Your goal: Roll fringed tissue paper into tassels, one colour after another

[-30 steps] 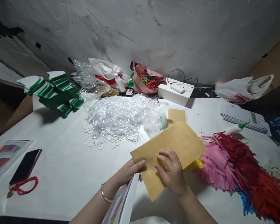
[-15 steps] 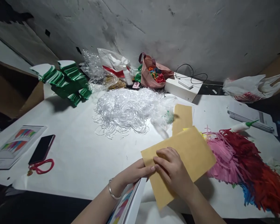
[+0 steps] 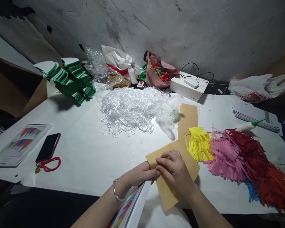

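Observation:
A tan paper sheet (image 3: 167, 193) lies at the near edge of the white table (image 3: 90, 158). My right hand (image 3: 174, 172) presses on top of it with curled fingers. My left hand (image 3: 139, 175), with a bracelet on the wrist, pinches the sheet's left edge beside the right fingers. A white booklet with coloured print (image 3: 130, 207) stands under my left wrist. Just right of the sheet lie yellow fringed paper (image 3: 199, 144), pink fringe (image 3: 224, 158) and red fringe (image 3: 256, 161).
A second tan sheet (image 3: 188, 117) lies behind. White shredded strips (image 3: 130, 109) fill the middle. Green-and-white folded paper (image 3: 68, 79), bags (image 3: 160, 71), a white box (image 3: 188, 87) and a glue bottle (image 3: 248, 126) line the back. A phone (image 3: 48, 147) and red cord (image 3: 48, 164) lie left.
The tan sheet has come down and nearer, uncovering the yellow fringe. Both hands stayed on its left part. The camera view has shifted left a little.

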Tool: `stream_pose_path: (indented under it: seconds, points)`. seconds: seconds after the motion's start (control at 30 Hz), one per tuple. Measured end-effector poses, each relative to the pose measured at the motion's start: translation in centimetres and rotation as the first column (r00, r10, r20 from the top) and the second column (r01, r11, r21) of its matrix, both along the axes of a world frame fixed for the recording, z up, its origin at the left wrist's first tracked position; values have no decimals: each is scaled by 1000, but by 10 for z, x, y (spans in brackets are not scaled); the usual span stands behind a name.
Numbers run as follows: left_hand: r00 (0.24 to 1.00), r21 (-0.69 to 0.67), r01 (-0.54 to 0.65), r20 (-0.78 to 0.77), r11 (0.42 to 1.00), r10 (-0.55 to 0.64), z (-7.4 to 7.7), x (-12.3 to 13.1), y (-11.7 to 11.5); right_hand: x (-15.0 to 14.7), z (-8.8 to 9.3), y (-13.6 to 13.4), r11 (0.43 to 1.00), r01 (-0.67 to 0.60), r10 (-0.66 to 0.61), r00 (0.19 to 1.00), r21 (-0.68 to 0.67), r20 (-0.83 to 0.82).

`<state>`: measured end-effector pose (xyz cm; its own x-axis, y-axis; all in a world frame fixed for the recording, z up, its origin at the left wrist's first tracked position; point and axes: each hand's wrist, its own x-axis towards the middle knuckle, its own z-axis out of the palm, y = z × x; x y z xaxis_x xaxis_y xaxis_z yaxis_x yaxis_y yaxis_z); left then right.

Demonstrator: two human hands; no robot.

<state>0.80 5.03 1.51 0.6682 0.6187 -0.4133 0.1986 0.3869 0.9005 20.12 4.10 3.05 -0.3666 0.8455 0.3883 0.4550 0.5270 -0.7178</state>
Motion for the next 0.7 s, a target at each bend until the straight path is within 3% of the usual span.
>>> stream_pose_path:
  seconds: [0.13, 0.23, 0.47, 0.7]
  points:
    - [1000, -2, -27, 2, 1000, 27, 6, -1, -2, -5, 0, 1, 1000, -29, 30, 999, 6, -38]
    - [997, -10, -66, 25, 998, 67, 9, -5, -2, -4, 0, 2, 1000, 16, -17, 999, -10, -49]
    - [981, 20, -195, 4, 981, 195, 4, -12, -1, -5, -3, 4, 1000, 5, -6, 999, -21, -46]
    - [982, 46, -188, -17, 981, 189, 2, -11, -2, -8, -5, 4, 1000, 5, -6, 996, -11, -84]
